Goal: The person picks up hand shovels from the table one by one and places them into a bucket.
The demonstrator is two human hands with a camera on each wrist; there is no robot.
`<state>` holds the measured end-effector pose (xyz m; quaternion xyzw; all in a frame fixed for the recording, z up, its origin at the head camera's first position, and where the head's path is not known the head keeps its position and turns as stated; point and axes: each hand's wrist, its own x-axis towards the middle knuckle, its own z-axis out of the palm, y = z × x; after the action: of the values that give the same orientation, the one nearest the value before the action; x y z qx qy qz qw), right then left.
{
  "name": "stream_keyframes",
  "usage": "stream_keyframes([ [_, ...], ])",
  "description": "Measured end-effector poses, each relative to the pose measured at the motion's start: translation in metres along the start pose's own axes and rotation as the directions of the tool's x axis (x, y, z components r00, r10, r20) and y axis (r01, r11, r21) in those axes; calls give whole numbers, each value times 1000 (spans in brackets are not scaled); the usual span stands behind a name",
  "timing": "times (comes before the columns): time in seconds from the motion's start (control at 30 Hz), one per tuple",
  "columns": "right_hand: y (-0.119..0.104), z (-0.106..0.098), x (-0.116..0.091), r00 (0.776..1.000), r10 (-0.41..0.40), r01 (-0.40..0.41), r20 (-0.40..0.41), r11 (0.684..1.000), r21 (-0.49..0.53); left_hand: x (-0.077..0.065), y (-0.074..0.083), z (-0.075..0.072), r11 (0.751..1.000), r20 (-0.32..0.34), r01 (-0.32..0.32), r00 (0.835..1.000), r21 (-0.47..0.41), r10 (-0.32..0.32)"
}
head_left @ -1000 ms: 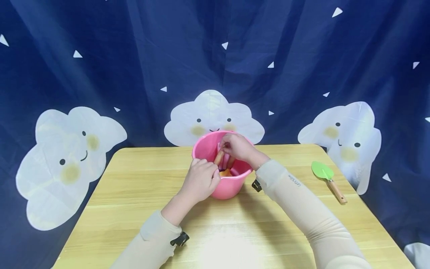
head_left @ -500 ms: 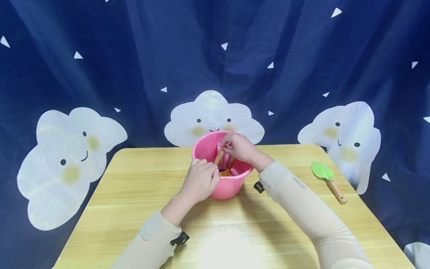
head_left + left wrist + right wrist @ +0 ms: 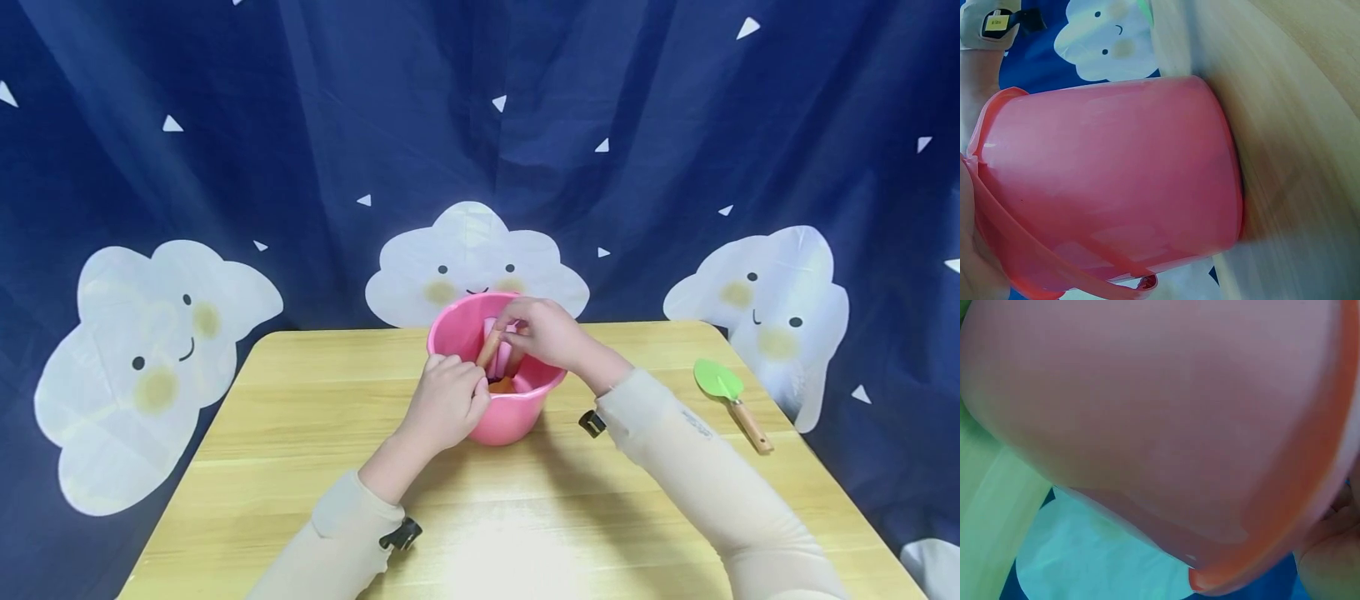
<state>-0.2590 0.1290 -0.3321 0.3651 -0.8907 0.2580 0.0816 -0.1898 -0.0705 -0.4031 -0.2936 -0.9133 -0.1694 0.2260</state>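
Note:
A pink bucket (image 3: 510,417) with a raised strap handle (image 3: 1054,262) stands upright on the table. My left hand (image 3: 447,398) grips its near-left rim, knuckles up and thumb outside. Over the far-right rim reaches my right hand (image 3: 549,333), its thumb and index finger at the top end of a slanting wooden handle (image 3: 489,350) inside the bucket. Beside that handle are a pink piece (image 3: 501,360) and a second, darker brown handle (image 3: 515,361). Something orange (image 3: 502,386) shows lower down. The ends of the tools are hidden by the bucket wall and my left hand.
A toy trowel with a green leaf-shaped blade (image 3: 718,379) and wooden handle (image 3: 750,425) lies at the right of the wooden table (image 3: 300,433). Behind the table hangs a dark blue curtain (image 3: 420,108) with white clouds.
My right wrist and forearm have shifted to the right and its fingers have spread a little, while the fingertips stay by the wooden handle. My left hand and the bucket have not moved.

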Motion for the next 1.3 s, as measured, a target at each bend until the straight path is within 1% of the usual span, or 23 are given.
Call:
stream_keyframes([
  [0.3, -8, -11, -8, 1000, -11, 11, -12, 1000, -21, 0, -1, 2, 1000, -24, -20, 1000, 3, 20],
  [0.47, -7, -18, -14, 999, -32, 30, -35, 999, -32, 0, -1, 2, 1000, -41, -26, 999, 1, 26],
  [0.57, -4, -22, -19, 998, -36, 34, -50, 998, -51, -1, -2, 2, 1000, -48, -28, 998, 3, 28],
  [0.7, 2, -27, -26, 998, -21, 16, -63, 996, -83, -1, -2, 2, 1000, -49, -26, 998, 2, 26],
  [0.8, 7, -29, -31, 998, -13, 7, -69, 996, -87, -1, -2, 3, 1000, -43, -20, 999, 0, 20],
  [1.03, 22, -36, -46, 993, -34, 25, -115, 996, -82, -1, -2, 4, 1000, -39, -23, 999, 7, 23],
  [1.3, 38, -49, -67, 987, 7, -21, -159, 996, -86, 0, -2, 5, 1000, -46, -23, 999, 6, 24],
])
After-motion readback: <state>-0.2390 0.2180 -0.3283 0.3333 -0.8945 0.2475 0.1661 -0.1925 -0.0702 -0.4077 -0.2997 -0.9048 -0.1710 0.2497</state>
